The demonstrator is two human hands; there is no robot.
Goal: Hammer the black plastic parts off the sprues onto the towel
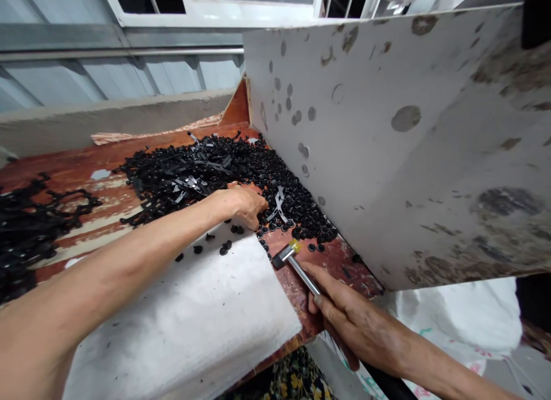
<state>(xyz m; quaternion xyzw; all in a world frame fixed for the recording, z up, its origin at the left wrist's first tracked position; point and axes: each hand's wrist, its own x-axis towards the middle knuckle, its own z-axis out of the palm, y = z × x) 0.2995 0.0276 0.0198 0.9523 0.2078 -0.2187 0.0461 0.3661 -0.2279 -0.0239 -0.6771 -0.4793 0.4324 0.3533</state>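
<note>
My right hand (355,311) is wrapped round a small mallet (303,275), with a metal shaft, a dark grip and a head that is black at one end and yellow at the other. The mallet's head hovers over or rests on the red-brown table; I cannot tell which. At the edge of a heap of small black round parts (297,208) is my left hand (246,206), its fingers curled down and together. Whatever they pinch is hidden. Several loose black pieces (226,248) lie on the white padded cloth (185,314) below that hand.
Black connected frames (34,228) lie in another heap at the far left of the table (103,216). A stained white board (344,130) stands upright along the right side. Pale strips (279,205) lie among the black parts. White sacks (465,314) are at the lower right.
</note>
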